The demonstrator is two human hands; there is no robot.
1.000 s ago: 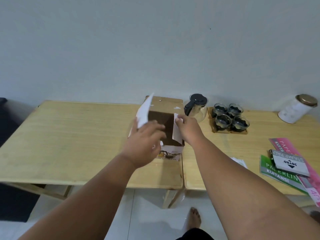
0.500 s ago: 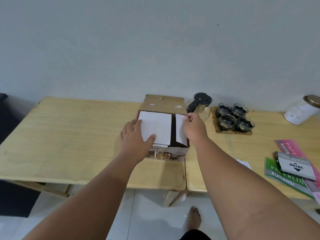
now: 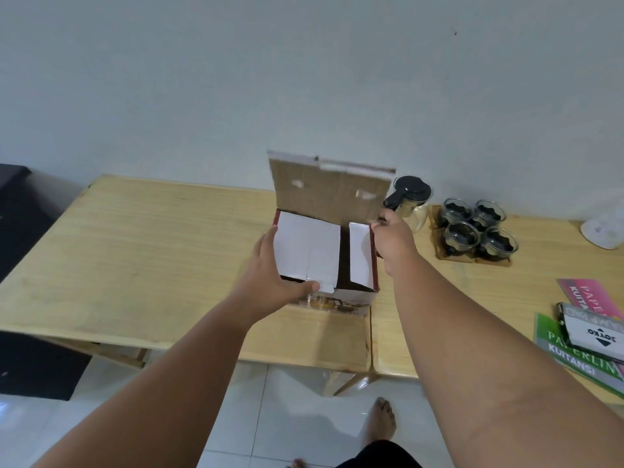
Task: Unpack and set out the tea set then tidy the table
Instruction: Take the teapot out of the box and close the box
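The box (image 3: 324, 255) sits in the middle of the counter (image 3: 152, 258) with its brown lid standing up and two white flaps folded over the top. The left hand (image 3: 270, 278) holds the box's left side, thumb on the near flap, and the right hand (image 3: 395, 241) pinches its far right edge. The glass teapot (image 3: 413, 197) and four glass cups (image 3: 476, 228) stand just to the right.

box (image 3: 347, 298) inside hidden under flaps (image 3: 307, 251), canister (image 3: 602, 231) cropped
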